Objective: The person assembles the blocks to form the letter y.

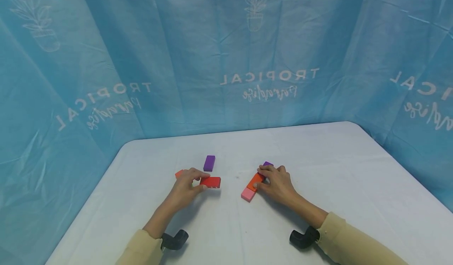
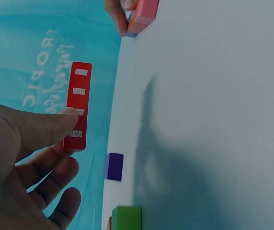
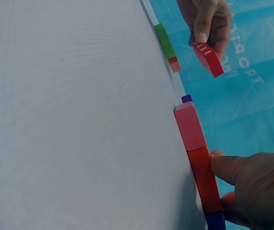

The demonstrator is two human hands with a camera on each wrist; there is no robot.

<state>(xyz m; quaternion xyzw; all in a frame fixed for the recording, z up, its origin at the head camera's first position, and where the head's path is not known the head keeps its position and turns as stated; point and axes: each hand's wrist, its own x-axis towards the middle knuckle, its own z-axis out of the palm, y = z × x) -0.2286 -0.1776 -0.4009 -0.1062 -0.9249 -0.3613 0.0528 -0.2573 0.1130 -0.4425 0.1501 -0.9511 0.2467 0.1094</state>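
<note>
My left hand [image 1: 186, 187] holds a red block [image 1: 211, 182] between thumb and fingers, raised above the white table. White marks run along the block's narrow side in the left wrist view. My right hand [image 1: 279, 183] pinches an orange block [image 1: 255, 181] lying on the table, thumb at its side. That block stands end to end between a pink block [image 1: 248, 194] and a purple block [image 1: 268, 164], forming a slanted row. Fingers partly cover the orange and purple blocks.
Another purple block [image 1: 209, 163] lies beyond the red one. Behind my left hand, an orange-red block [image 1: 179, 173] partly shows, beside a green block [image 3: 165, 42]. A blue printed curtain [image 1: 212, 52] hangs around the white table [image 1: 318, 155].
</note>
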